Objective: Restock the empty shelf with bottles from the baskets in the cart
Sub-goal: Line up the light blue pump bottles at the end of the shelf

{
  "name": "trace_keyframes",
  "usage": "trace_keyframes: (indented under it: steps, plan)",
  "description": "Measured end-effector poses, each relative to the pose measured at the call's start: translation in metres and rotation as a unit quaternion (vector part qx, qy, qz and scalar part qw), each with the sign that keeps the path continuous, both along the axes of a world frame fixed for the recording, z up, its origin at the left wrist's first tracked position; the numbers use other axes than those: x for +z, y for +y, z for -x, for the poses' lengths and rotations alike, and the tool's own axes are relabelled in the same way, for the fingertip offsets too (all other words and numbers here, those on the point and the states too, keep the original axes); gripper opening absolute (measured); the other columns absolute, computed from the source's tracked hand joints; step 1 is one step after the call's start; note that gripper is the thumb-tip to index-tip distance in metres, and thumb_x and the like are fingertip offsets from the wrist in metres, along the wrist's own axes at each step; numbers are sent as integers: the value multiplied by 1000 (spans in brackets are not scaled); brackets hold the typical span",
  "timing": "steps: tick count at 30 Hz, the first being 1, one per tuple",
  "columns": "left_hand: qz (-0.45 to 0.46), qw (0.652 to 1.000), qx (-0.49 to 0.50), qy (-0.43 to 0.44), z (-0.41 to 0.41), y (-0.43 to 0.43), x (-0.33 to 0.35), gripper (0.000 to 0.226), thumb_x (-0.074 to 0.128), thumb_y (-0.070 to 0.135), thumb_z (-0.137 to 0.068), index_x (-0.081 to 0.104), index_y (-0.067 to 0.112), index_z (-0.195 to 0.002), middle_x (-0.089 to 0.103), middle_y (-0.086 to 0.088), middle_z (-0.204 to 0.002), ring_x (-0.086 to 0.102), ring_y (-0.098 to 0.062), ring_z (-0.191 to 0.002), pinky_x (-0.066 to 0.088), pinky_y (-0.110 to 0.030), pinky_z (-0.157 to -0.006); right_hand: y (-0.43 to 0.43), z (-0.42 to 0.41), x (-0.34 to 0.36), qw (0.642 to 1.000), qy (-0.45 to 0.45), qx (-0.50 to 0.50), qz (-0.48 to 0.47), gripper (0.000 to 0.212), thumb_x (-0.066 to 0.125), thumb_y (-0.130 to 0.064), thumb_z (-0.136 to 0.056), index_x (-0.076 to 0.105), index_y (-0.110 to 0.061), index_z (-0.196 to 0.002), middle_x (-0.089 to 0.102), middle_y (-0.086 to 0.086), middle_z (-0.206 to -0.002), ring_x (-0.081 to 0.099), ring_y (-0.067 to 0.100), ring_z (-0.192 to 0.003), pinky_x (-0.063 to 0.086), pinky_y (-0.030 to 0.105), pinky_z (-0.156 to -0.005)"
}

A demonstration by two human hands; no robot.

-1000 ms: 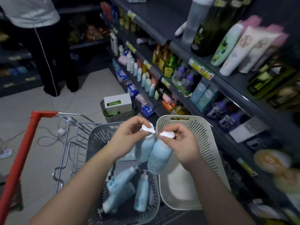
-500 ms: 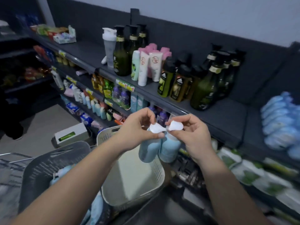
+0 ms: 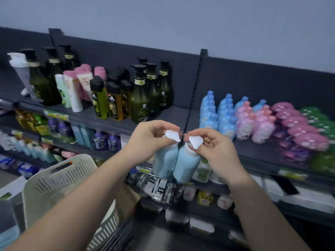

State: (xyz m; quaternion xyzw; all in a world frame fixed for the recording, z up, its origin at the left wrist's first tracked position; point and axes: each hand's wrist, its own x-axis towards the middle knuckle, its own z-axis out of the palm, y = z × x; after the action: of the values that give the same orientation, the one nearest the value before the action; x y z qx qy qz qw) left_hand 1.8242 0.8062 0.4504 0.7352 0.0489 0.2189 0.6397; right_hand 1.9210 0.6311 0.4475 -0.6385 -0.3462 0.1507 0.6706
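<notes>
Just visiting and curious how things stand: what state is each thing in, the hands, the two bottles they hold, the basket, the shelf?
Left hand, pinches the left bottle by its top.
Right hand, pinches the right bottle by its top.
Left bottle, in the air, roughly upright.
Right bottle, in the air, beside the left one.
Basket, contents cannot be seen.
Shelf, bare patch beside the blue bottles.
</notes>
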Motion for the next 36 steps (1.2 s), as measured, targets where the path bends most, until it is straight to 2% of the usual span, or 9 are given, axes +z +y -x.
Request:
trace_keyframes:
  steps: [6,9,14,18,22,26,30,33,36]
  plan:
    - [41,990,-136,-5,-69,-48,12,36,61,-11,-87,63,10,-116,75,-11,-105,68,-18,-96,54,-26,-81,-59,-43,8,996,-31,-83,-28,27,59,10,-91,66,-10,-108,76,1,-105,68,17,-107,53,26,-90]
    - [47,982,-184,-12,-105,-66,15,36,59,-11,-89,63,14,-116,76,-5,-96,66,-12,-88,52,-24,-81,-85,-63,14,993,-30,-112,-29,31,54,9,-93,61,-14,-112,76,-2,-103,68,13,-105,52,24,-89]
    - [22,964,-265,-13,-162,-94,22,38,55,-10,-92,58,9,-124,69,-25,-111,64,-9,-84,48,-17,-74,-119,-93,25,985,-36,-168,-10,37,59,9,-90,59,-18,-115,77,1,-101,69,16,-98,53,32,-87]
    - [20,943,-331,-17,-204,-113,25,34,55,-8,-92,59,10,-121,72,-14,-112,65,-15,-99,51,-24,-89,-141,-115,31,971,-45,-237,-4,40,67,4,-87,59,-17,-121,77,5,-96,69,13,-90,52,26,-78]
    - [33,928,-370,-26,-241,-132,25,28,52,-11,-93,57,7,-115,74,-3,-107,66,-12,-103,50,-20,-86,-157,-135,32,954,-52,-294,-11,37,68,6,-85,62,-15,-115,76,5,-97,69,10,-87,53,23,-75]
    - [42,913,-404,-25,-272,-152,19,27,59,4,-86,61,12,-111,69,-17,-117,60,-34,-117,46,-40,-101,-170,-146,25,942,-34,-330,-44,38,68,5,-85,59,-10,-119,76,12,-101,70,18,-95,56,30,-81]
    - [6,907,-421,-20,-292,-176,15,29,56,-11,-91,60,13,-108,70,-13,-115,64,-14,-107,51,-22,-89,-192,-150,22,930,-20,-364,-45,37,68,4,-86,61,-14,-117,76,11,-102,69,24,-98,56,39,-88]
    - [-11,898,-439,-27,-301,-195,17,32,52,-14,-91,60,14,-104,72,4,-101,65,3,-87,47,-9,-69,-211,-154,25,928,-14,-371,-37,36,63,9,-87,60,-13,-116,77,7,-99,70,15,-90,56,28,-77]
    - [-9,891,-453,-25,-310,-215,18,31,52,-14,-91,59,12,-106,69,-2,-104,64,6,-77,44,-6,-62,-230,-160,28,928,-18,-371,-37,36,62,9,-87,61,-15,-114,76,7,-99,71,15,-87,56,27,-75]
